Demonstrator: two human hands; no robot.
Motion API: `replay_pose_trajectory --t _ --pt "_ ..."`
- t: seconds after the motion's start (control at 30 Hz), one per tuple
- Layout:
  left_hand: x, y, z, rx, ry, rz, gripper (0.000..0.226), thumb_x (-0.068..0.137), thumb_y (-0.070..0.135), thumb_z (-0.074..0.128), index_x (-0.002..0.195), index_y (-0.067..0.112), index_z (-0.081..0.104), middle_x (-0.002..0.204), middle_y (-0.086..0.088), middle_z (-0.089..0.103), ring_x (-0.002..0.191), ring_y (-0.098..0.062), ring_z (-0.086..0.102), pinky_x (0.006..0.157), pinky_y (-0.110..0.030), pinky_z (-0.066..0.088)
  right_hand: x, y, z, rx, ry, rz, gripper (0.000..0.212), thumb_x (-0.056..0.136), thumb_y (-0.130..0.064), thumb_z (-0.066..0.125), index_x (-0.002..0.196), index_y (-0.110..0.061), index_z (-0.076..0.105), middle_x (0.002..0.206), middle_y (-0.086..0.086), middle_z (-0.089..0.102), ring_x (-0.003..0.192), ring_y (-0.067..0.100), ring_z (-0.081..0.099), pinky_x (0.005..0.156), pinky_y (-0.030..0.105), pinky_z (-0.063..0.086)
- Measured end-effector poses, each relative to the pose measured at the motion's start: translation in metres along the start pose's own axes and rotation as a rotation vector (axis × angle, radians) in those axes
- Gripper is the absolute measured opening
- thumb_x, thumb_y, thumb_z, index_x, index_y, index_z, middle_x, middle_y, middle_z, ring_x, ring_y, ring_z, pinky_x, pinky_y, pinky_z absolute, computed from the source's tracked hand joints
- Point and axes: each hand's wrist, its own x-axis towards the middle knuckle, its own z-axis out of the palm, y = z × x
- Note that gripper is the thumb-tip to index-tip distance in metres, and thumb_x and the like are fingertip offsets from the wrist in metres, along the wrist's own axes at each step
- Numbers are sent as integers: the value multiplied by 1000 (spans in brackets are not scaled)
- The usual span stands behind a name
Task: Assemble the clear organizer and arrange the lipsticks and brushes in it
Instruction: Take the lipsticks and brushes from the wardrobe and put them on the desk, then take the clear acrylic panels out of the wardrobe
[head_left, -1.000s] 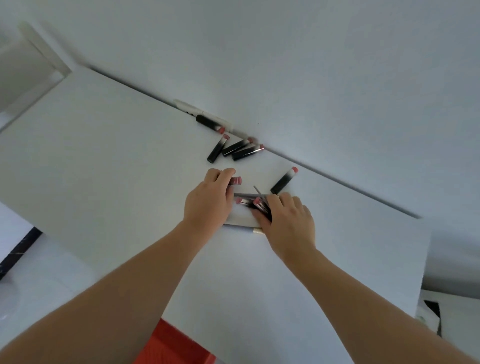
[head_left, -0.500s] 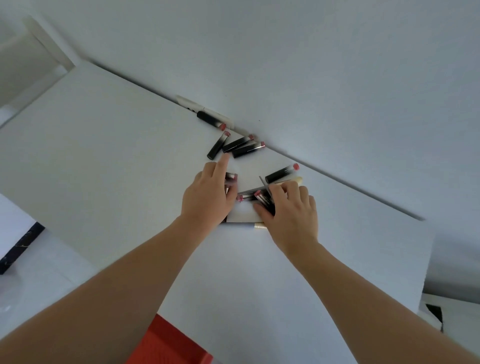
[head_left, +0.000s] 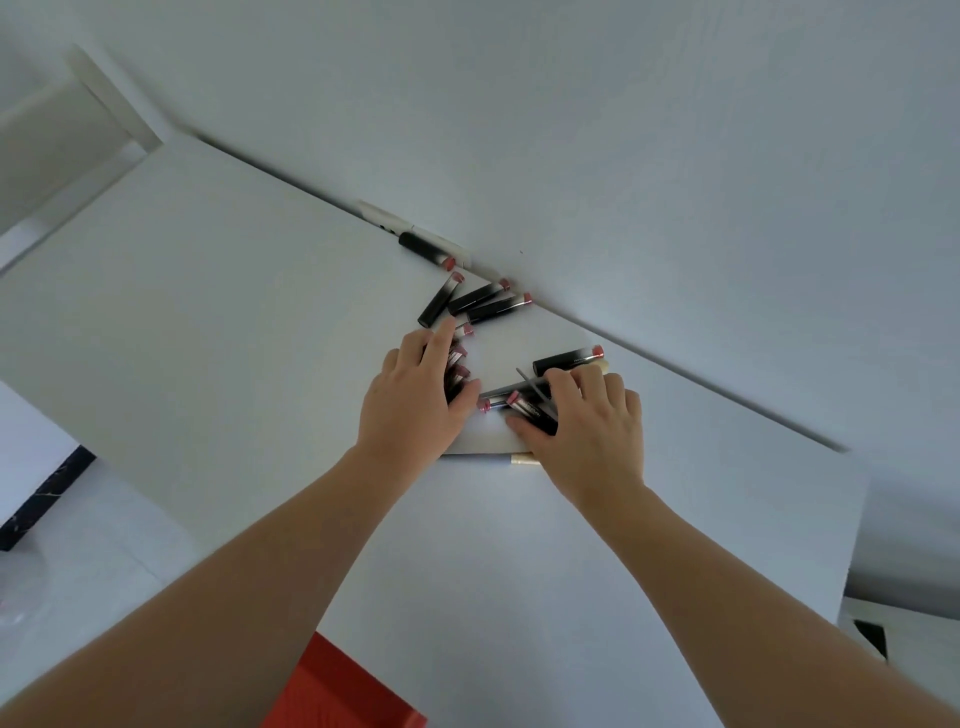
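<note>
1. Lipsticks lie scattered on the white table by the wall, and both my hands are down among them.
2. My left hand lies over a cluster of lipsticks, index finger stretched toward the far ones; I cannot tell whether it holds any.
3. My right hand has its fingers curled onto a dark lipstick, thumb at its near side.
4. Between the hands a pink-tipped lipstick and a thin grey stick lie crossed on a pale flat panel; I can't say whether that is part of the organizer.
5. A cream-handled brush lies along the panel's near edge.
6. Just beyond my right hand sits another lipstick, with a cream end beside it.
7. Farther back three lipsticks lie fanned together, one more against the wall.
8. A red object shows at the bottom edge.
</note>
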Motion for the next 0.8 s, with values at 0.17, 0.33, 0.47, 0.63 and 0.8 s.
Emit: replay_pose_trajectory --t 0.17,0.33,0.47,0.63,0.8 --pt "-10 6 -13 14 17 42 64 93 41 60 151 24 38 133 -5 53 108 -30 58 81 -41 52 1 2 -8 21 -49 -12 58 77 -65 65 110 -18 63 103 6 60 90 31 54 79 44 46" --pt "-19 6 -38 -47 53 11 56 98 38 57 148 18 43 137 -7 53 115 -29 56 88 -42 52 2 2 -20 20 -57 -16 62 78 -70 63 111 -18 63 108 6 61 94 31 55 82 44 47" --pt "-33 0 -66 -261 24 -2 53 99 38 54 148 20 47 133 0 56 116 -20 56 93 -37 51 4 -1 -42 86 -96 -3 59 83 -70 57 114 -20 62 114 3 58 100 27 54 87 41 47" --pt "-81 0 -121 -676 112 -157 28 97 32 60 126 33 64 118 20 65 108 -2 64 89 -20 52 5 -25 -94 550 -253 32 39 98 -46 50 134 -30 55 135 -12 53 123 4 46 105 28 38" --pt "-172 -15 -179 -958 287 -345 17 93 24 64 107 23 73 104 6 76 102 -12 71 85 -23 55 -25 -67 -162 1076 -460 69 32 92 -52 54 124 -50 60 123 -28 63 118 -9 56 96 11 41"
